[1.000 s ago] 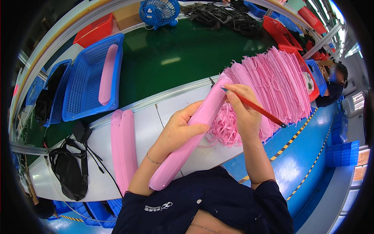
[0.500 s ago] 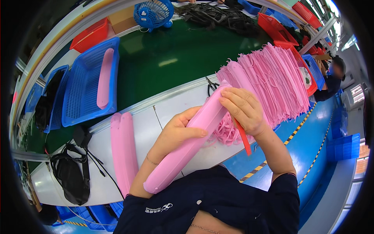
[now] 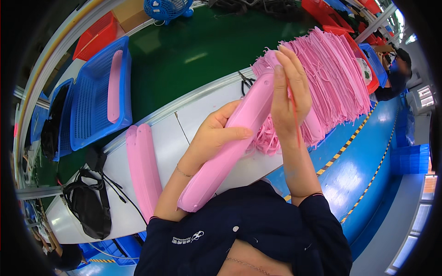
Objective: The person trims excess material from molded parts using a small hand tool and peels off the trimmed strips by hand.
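Observation:
My left hand [image 3: 220, 134] is wrapped round the middle of a long, rounded pink moulded piece [image 3: 216, 172], its thumb across the top. The piece slants from near my chest up to the right. At its far end is my right hand [image 3: 291, 94], fingers stretched upward and close together, with a thin red flat-handled tool [image 3: 295, 117] lodged in it; the tool's tip is hidden. Behind that hand lies a stack of pink strips with frayed edges [image 3: 331, 76]. Curly pink scraps [image 3: 267, 140] lie beneath. Black-handled nippers [image 3: 247, 83] rest on the white tabletop.
More pink pieces [image 3: 144, 172] lie on the table at left. Beyond them, a blue basket [image 3: 87, 99] holds one pink piece [image 3: 115, 87]. A black bag [image 3: 90, 204] with cables sits nearer. A blue fan [image 3: 168, 9] stands across the green surface [image 3: 184, 60]. Another person [image 3: 396, 76] is at far right.
My right hand has turned upright, its fingers now straighter, and the red tool has swung up alongside the wrist. The pink piece's far end has come out from under my fingers.

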`<control>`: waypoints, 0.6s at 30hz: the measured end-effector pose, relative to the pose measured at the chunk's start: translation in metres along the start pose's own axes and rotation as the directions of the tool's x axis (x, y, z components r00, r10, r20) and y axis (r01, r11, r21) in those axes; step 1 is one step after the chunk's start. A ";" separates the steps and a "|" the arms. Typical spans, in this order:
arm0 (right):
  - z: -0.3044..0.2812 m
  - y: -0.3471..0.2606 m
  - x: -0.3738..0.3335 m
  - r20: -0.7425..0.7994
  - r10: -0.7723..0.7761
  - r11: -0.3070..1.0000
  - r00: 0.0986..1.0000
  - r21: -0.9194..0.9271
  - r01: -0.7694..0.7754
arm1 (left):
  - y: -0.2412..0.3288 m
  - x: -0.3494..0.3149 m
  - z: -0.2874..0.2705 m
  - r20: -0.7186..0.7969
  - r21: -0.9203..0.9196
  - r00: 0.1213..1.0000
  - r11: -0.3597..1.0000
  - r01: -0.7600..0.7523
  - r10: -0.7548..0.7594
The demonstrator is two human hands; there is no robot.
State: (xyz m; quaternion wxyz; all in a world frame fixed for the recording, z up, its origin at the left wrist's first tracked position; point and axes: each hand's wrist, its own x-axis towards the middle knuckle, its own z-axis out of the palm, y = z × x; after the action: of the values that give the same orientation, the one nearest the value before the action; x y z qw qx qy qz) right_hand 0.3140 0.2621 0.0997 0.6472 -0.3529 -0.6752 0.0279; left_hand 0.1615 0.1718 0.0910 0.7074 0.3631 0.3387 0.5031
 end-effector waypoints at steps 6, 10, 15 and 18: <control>-0.015 0.046 0.010 -0.035 0.667 0.695 0.744 0.388 -0.606 | 0.008 -0.003 -0.015 -0.037 -0.048 0.998 0.997 -0.054 0.052; -0.037 0.024 -0.001 0.369 0.756 0.209 0.541 0.647 -0.733 | 0.011 -0.008 -0.017 -0.095 -0.060 0.994 0.996 -0.060 0.054; -0.029 -0.005 0.003 0.661 0.533 -0.060 0.528 0.652 -0.756 | 0.007 -0.008 -0.017 0.038 0.049 0.998 0.997 -0.056 0.054; -0.024 -0.010 0.004 0.645 0.538 0.041 0.543 0.623 -0.781 | 0.005 -0.010 -0.020 0.027 0.280 0.995 0.955 -0.096 0.092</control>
State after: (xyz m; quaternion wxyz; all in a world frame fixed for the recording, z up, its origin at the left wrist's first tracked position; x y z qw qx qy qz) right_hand 0.3316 0.2459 0.1120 0.5498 -0.2275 -0.3789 0.7088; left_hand 0.1394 0.1665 0.0861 0.6261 0.4789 0.3843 0.4806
